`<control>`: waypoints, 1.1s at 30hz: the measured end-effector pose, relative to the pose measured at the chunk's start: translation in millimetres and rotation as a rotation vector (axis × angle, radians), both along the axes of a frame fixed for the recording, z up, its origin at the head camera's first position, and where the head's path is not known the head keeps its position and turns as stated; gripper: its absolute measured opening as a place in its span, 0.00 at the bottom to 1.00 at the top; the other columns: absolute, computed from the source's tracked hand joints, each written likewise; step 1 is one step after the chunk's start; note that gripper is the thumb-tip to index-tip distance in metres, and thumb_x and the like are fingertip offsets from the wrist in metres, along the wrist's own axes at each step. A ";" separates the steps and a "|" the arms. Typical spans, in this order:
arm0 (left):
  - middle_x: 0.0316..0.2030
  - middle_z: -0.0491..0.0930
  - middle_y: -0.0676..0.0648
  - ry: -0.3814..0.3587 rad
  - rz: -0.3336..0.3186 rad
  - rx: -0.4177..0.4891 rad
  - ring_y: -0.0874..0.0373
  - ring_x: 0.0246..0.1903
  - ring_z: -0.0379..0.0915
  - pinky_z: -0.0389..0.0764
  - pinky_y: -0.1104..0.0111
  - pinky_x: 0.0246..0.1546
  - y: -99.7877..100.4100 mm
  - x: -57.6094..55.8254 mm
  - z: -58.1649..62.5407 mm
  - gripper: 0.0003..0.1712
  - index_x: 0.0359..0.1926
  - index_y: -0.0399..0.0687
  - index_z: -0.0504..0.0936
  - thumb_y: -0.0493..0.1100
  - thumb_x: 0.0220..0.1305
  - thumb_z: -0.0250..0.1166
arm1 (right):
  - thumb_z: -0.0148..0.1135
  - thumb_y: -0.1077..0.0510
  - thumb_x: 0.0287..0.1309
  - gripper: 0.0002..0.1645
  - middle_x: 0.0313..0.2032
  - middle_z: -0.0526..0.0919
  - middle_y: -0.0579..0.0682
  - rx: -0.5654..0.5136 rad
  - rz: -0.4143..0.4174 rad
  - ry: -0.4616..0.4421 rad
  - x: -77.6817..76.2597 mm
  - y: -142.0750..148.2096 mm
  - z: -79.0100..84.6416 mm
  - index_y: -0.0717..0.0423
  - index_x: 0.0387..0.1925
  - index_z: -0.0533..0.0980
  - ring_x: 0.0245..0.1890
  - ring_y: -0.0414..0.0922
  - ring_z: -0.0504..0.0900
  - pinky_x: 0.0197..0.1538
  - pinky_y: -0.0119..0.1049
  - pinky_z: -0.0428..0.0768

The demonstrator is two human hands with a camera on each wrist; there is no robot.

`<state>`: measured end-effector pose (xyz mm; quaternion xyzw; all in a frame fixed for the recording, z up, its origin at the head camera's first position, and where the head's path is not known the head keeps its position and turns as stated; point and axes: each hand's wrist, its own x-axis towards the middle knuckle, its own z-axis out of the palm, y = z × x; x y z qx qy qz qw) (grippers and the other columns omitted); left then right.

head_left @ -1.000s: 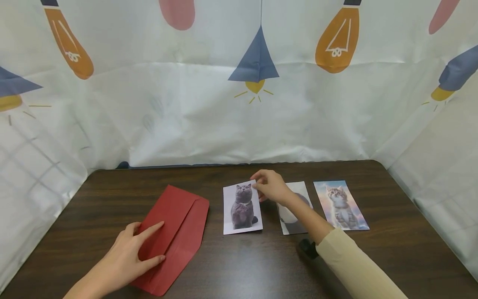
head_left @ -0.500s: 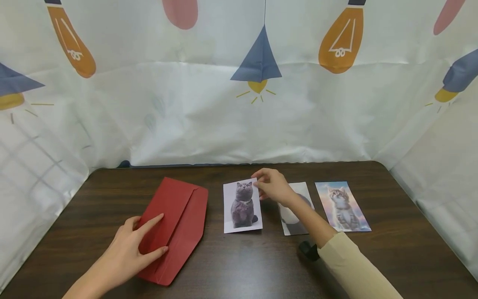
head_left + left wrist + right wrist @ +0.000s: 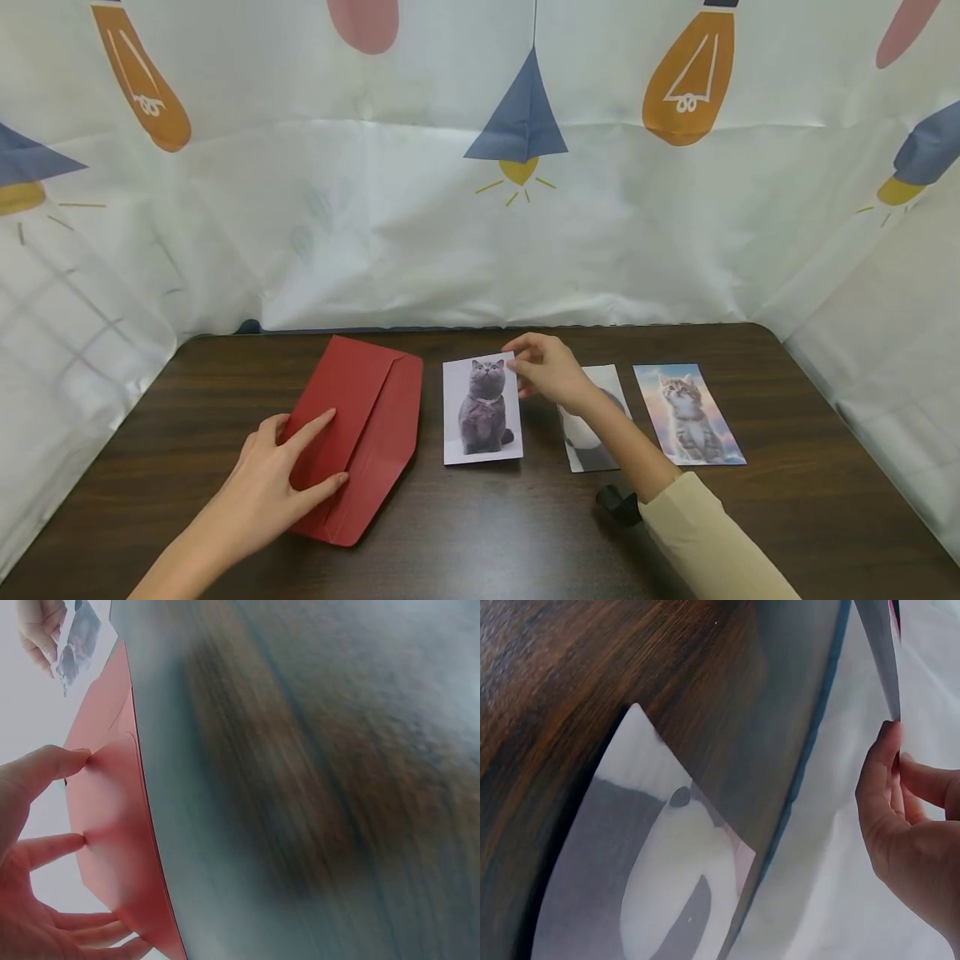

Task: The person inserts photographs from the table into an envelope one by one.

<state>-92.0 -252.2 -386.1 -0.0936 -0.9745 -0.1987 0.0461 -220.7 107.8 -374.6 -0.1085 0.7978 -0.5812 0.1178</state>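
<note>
My left hand (image 3: 273,475) lies on a red envelope (image 3: 375,392) at the left, fingers spread. In the left wrist view, the thumb and index fingertips touch the envelope's face (image 3: 112,802), the other fingers near its edge. My right hand (image 3: 547,367) pinches the top right corner of a grey cat photo card (image 3: 483,408) between thumb and fingers. In the right wrist view this card (image 3: 881,660) appears nearly edge-on, raised from the table. Beneath the right forearm lies a second card (image 3: 581,433) with a black-and-white animal, partly hidden by the arm.
A tabby kitten card (image 3: 690,417) lies on the dark wooden table (image 3: 480,533) to the right. Behind the table hangs a white curtain (image 3: 375,208) printed with lamps. A black wrist device (image 3: 618,504) sits below the right wrist.
My left hand has moved away from me across the table, the red envelope travelling with it. My right hand and the grey cat card have shifted slightly left and up.
</note>
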 end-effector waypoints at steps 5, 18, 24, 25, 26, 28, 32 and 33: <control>0.62 0.64 0.20 0.016 0.009 0.013 0.24 0.57 0.64 0.79 0.33 0.46 2.6 -2.5 1.4 0.46 0.73 0.42 0.73 0.53 0.59 0.79 | 0.60 0.70 0.72 0.15 0.31 0.81 0.51 -0.021 -0.010 0.005 1.4 -2.2 1.1 0.71 0.57 0.77 0.26 0.41 0.79 0.33 0.40 0.88; 0.65 0.62 0.20 0.019 0.006 0.036 0.24 0.58 0.63 0.81 0.34 0.44 13.2 -10.5 6.7 0.46 0.75 0.43 0.71 0.52 0.61 0.79 | 0.60 0.70 0.72 0.16 0.33 0.81 0.51 -0.061 -0.028 0.008 6.4 3.5 4.4 0.71 0.58 0.77 0.27 0.42 0.80 0.35 0.43 0.89; 0.64 0.62 0.20 0.049 0.015 0.034 0.24 0.58 0.63 0.82 0.35 0.43 19.8 -13.5 6.0 0.45 0.75 0.43 0.71 0.50 0.61 0.79 | 0.59 0.70 0.73 0.17 0.34 0.83 0.52 -0.076 -0.023 0.018 7.7 6.5 4.0 0.72 0.59 0.77 0.27 0.42 0.80 0.36 0.42 0.89; 0.64 0.62 0.20 0.053 0.015 0.032 0.24 0.57 0.63 0.82 0.35 0.43 20.9 -14.1 5.8 0.45 0.75 0.43 0.71 0.50 0.61 0.79 | 0.60 0.70 0.73 0.17 0.35 0.83 0.52 -0.079 -0.023 0.017 7.8 6.6 3.7 0.72 0.59 0.76 0.27 0.42 0.80 0.36 0.42 0.89; 0.63 0.62 0.20 0.058 0.015 0.033 0.23 0.57 0.63 0.82 0.35 0.43 22.0 -14.5 5.6 0.45 0.75 0.43 0.71 0.50 0.61 0.79 | 0.60 0.69 0.73 0.17 0.35 0.83 0.52 -0.083 -0.024 0.013 8.1 6.8 3.5 0.72 0.59 0.76 0.27 0.42 0.81 0.37 0.42 0.89; 0.63 0.62 0.20 0.061 0.014 0.029 0.23 0.58 0.63 0.82 0.36 0.43 24.0 -15.7 5.6 0.45 0.75 0.43 0.71 0.50 0.61 0.79 | 0.60 0.69 0.73 0.17 0.35 0.83 0.52 -0.087 -0.025 0.008 8.7 7.3 3.1 0.72 0.59 0.76 0.27 0.42 0.81 0.37 0.42 0.89; 0.64 0.61 0.19 0.060 0.015 0.029 0.23 0.59 0.62 0.82 0.35 0.43 27.7 -17.1 5.9 0.44 0.75 0.43 0.71 0.49 0.62 0.78 | 0.59 0.69 0.73 0.17 0.35 0.83 0.52 -0.092 -0.027 0.001 10.1 8.8 3.0 0.71 0.60 0.76 0.28 0.42 0.81 0.37 0.41 0.89; 0.64 0.61 0.19 0.059 0.016 0.029 0.22 0.59 0.62 0.82 0.35 0.43 28.4 -17.5 6.0 0.44 0.75 0.43 0.71 0.50 0.62 0.78 | 0.59 0.69 0.74 0.17 0.36 0.82 0.52 -0.092 -0.027 0.002 10.4 9.2 3.1 0.71 0.60 0.76 0.28 0.42 0.81 0.37 0.40 0.89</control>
